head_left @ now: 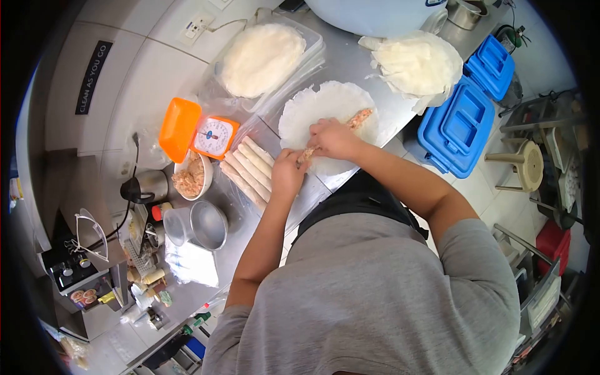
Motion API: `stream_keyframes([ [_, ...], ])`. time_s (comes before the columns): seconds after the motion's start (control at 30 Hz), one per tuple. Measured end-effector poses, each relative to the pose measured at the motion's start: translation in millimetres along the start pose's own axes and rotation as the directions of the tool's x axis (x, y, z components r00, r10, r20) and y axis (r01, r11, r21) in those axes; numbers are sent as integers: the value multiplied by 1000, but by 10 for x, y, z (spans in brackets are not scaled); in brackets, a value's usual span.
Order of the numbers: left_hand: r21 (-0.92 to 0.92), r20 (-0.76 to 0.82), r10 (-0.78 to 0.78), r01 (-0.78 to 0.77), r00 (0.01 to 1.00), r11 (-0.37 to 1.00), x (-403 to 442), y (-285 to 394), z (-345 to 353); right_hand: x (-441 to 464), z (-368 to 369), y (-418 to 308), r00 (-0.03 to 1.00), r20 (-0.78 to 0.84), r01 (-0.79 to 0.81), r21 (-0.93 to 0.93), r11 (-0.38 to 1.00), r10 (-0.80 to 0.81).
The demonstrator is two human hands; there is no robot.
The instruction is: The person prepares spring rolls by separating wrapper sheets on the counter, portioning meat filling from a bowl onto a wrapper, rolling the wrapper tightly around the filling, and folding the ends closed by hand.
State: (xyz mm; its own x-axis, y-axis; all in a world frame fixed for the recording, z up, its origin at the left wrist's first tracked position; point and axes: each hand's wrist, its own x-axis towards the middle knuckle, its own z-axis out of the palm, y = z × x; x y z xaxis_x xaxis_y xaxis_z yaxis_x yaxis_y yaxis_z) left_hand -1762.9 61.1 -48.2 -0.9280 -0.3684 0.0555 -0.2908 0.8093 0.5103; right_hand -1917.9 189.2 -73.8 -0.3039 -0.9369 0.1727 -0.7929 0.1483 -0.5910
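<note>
A round, thin white wrapper (334, 100) lies flat on the steel table. Across it runs a line of pinkish ground meat filling (359, 118), partly covered by my hands. At the wrapper's left edge, my left hand (289, 170) has its fingers closed on the near end of the filling. My right hand (333, 139) is over the middle of the wrapper, fingers bent and pressed together on the same filling. Several long rolled wraps (248, 169) lie side by side just left of my left hand.
A bowl of ground filling (192, 177) stands by an orange kitchen scale (214, 135). Stacked wrappers lie in a plastic tub (312, 47), and another wrapper pile (420, 62) sits at the table's right edge. Blue lidded bins (456, 128) stand beyond that edge. A metal bowl (209, 225) is at left.
</note>
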Motion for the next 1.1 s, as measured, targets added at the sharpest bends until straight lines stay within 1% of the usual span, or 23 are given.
stream_keyframes([
  [0.07, 66, -34, 55, -53, 998, 996, 29, -90, 119, 69, 108, -2, 997, 77, 31, -19, 999, -29],
  [0.17, 65, 127, -109, 101, 986, 993, 35, 9, -54, 52, 26, 83, 996, 48, 66, 119, 991, -72],
  [0.23, 87, -107, 39, -30, 993, 996, -10, -3, -65, -84, -175, 117, 989, -143, 45, 147, 988, -24],
  [0.27, 116, -224, 110, -86, 968, 990, -25, -8, -41, -122, -267, 148, 972, -235, 40, 164, 986, 0],
  [0.3, -1, -177, 71, -72, 982, 997, -17, -21, 10, -129, -293, 175, 973, -230, 49, 150, 987, -14],
  [0.4, -62, -203, 143, -159, 969, 985, 88, 1, 273, -160, -259, 242, 978, -205, 64, 128, 990, -37],
  [0.47, -72, -159, 188, -201, 969, 977, 184, -24, 312, -107, -184, 253, 984, -172, 72, 131, 989, -49],
  [0.5, -76, -137, 212, -224, 968, 972, 204, 2, 293, -106, -259, 245, 981, -193, 59, 137, 989, -32],
  [0.57, -86, -159, 83, -97, 984, 992, 167, 79, 257, -115, -430, 230, 971, -240, 35, 152, 988, 2],
  [0.6, -91, -168, 20, -35, 986, 995, 164, 118, 252, -141, -477, 311, 977, -214, 30, 128, 991, -2],
  [0.67, -67, -222, 116, -134, 968, 989, 221, 174, 381, -260, -520, 515, 986, -165, 11, 84, 996, 3],
  [0.7, -54, -244, 166, -184, 955, 981, 246, 218, 443, -287, -511, 553, 990, -140, -5, 97, 995, 19],
  [0.77, -63, -230, 176, -195, 957, 979, 315, 279, 531, -282, -500, 646, 995, -94, -32, 119, 992, 43],
  [0.8, -66, -224, 182, -201, 958, 977, 345, 323, 548, -290, -527, 637, 991, -100, -75, 171, 982, 93],
  [0.87, -54, -268, 139, -159, 953, 986, 343, 405, 566, -307, -583, 619, 975, -110, -156, 274, 949, 192],
  [0.9, -47, -288, 120, -139, 950, 989, 350, 432, 585, -303, -578, 665, 986, -106, -100, 221, 970, 126],
  [0.97, -6, -329, 143, -154, 933, 988, 386, 502, 701, -362, -538, 747, 996, -86, 5, 121, 993, 6],
  [1.0, 16, -348, 157, -161, 924, 987, 405, 528, 762, -357, -538, 768, 997, -71, 27, 98, 995, -20],
  [1.07, -10, -352, 188, -205, 917, 979, 447, 529, 838, -312, -553, 820, 996, -43, 77, 50, 996, -75],
  [1.1, -22, -357, 204, -226, 912, 974, 472, 540, 866, -320, -587, 779, 996, -72, 52, 101, 994, -45],
])
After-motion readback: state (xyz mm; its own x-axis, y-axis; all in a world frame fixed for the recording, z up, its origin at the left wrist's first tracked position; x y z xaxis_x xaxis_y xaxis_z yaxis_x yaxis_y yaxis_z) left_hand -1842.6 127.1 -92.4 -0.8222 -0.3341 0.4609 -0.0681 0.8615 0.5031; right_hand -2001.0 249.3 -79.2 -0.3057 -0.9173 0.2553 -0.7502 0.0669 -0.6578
